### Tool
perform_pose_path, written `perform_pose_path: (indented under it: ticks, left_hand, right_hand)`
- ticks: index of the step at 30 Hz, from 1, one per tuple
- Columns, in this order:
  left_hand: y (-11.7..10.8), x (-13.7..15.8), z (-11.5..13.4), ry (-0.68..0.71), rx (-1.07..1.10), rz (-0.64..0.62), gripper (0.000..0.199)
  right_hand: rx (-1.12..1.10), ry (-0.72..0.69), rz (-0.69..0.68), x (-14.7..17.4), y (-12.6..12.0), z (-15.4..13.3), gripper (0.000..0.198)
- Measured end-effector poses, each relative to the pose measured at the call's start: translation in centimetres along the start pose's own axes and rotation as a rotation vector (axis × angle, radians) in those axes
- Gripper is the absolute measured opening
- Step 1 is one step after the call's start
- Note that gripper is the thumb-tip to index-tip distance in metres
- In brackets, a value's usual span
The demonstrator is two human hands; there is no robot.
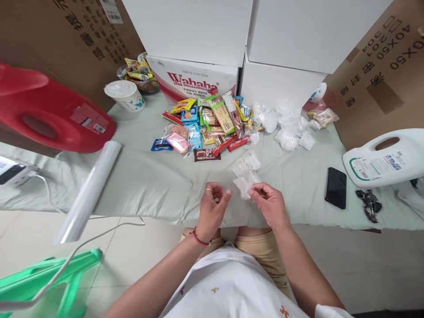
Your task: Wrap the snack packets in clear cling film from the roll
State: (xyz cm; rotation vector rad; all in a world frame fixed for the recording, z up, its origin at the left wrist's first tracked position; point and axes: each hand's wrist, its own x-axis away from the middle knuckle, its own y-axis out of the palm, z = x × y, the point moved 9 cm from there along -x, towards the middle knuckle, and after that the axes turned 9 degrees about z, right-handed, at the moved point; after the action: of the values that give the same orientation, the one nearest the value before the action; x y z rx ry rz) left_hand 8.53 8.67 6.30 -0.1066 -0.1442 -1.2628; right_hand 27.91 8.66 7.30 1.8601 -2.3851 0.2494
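Observation:
My right hand [270, 204] pinches the lower edge of a thin, see-through crumpled plastic bag [245, 173] between thumb and fingers. The bag hangs out toward the far side of the table, over the pale green cloth [159, 176]. To its left, my left hand [213, 207] has loosely curled fingers with the thumb apart, and nothing shows in it. Beyond both hands is a pile of wrapped snacks [221, 115]. Right of that pile lies a heap of crumpled see-through plastic bags [288, 128].
On the left are a red jug [49, 119], a plastic film roll [92, 190], a paper cup [125, 95] and a snack bowl [145, 84]. A phone [335, 187], keys [369, 205] and a white detergent jug [384, 159] lie right. Boxes [195, 79] stand behind.

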Motion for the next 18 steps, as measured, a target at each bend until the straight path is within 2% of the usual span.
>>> perform_pose_path:
  ticks: [2,4,8,10,12,14,16,18]
  left_hand:
    - [1.5,0.7,-0.1,-0.026,0.046,-0.165,0.039]
    - [2.4,1.3,-0.6,-0.125,0.138,-0.271,0.043]
    - [0.9,0.8,-1.3,-0.244,0.263,-0.226,0.049]
    - [-0.4,0.5,-1.5,-0.263,0.265,-0.205,0.049]
    - [-1.0,0.7,-1.7,-0.279,0.235,-0.228,0.049]
    - [-0.7,1.2,-1.7,-0.273,0.181,-0.314,0.05]
    - [-0.1,1.7,-1.6,-0.236,0.148,-0.375,0.052]
    - [-0.2,1.7,-1.4,-0.207,0.163,-0.353,0.051]
  right_hand:
    - [0.002,-0.021,-0.078,0.4,1.4,-0.2,0.028]
    - [-0.077,0.049,-0.144,0.8,2.6,0.2,0.03]
    - [-0.302,0.226,-0.067,0.8,2.0,1.3,0.038]
    - [-0.339,0.242,0.0,0.7,1.0,1.5,0.038]
    - [-0.293,0.19,0.031,0.8,0.5,1.4,0.034]
    - [-0.201,0.118,-0.03,1.3,1.3,1.0,0.03]
    - [-0.136,0.084,-0.163,2.1,3.2,0.9,0.027]
    - [-0.125,0.086,-0.25,2.9,4.7,1.0,0.026]
